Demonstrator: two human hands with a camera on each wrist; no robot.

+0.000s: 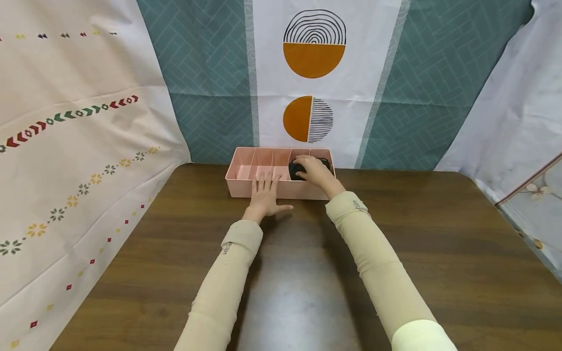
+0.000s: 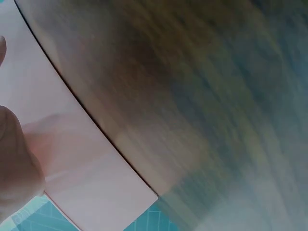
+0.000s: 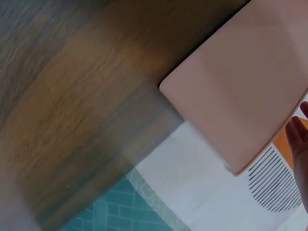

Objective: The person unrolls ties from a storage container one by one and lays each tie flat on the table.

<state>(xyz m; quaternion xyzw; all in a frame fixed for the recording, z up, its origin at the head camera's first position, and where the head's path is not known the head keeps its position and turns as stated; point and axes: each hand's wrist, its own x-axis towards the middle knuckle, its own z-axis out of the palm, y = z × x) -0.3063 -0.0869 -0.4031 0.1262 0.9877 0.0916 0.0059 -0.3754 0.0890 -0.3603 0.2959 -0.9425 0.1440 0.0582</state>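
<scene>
A long pink divided box (image 1: 281, 189) stands at the table's back edge. My left hand (image 1: 263, 197) has its fingers straight and spread against the box's front wall, the tips near the rim. In the left wrist view, part of that hand (image 2: 17, 163) lies on the pink wall. My right hand (image 1: 317, 170) reaches over the box's right half, its fingers and thumb curved around a dark, soft-looking item (image 1: 295, 170) in a compartment. What kind of item it is cannot be told. Another dark item (image 1: 326, 162) shows behind the hand, in the rightmost compartment.
The box's left compartments (image 1: 244, 165) show bare pink floors. Below the box spreads a brown wooden table (image 1: 184, 273). A patterned cloth (image 1: 210, 83) hangs behind its back edge, and a white embroidered cloth (image 1: 79, 161) along the left side.
</scene>
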